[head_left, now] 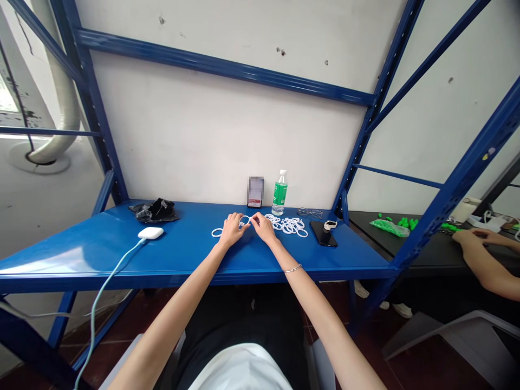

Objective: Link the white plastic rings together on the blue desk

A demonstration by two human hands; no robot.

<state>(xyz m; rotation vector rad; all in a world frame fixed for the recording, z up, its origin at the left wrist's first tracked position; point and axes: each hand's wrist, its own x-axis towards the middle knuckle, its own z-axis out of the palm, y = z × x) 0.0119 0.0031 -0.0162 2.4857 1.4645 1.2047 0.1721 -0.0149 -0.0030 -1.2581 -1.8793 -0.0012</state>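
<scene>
My left hand (232, 228) and my right hand (263, 226) meet over the blue shelf top (182, 254), both pinching a small white ring (245, 220) between their fingertips. Another white ring (216, 233) lies flat just left of my left hand. To the right of my right hand, touching distance away, is a heap of several white rings (289, 225). A thin bracelet sits on my right wrist.
A white charger box (150, 233) with a pale cable lies left, a black bag (155, 210) behind it. At the wall stand a phone (255, 192) and a green-labelled bottle (279, 193). Glasses (310, 212), a dark phone (323, 233) and a watch lie right. Another person's arm (483, 254) rests on the neighbouring black table.
</scene>
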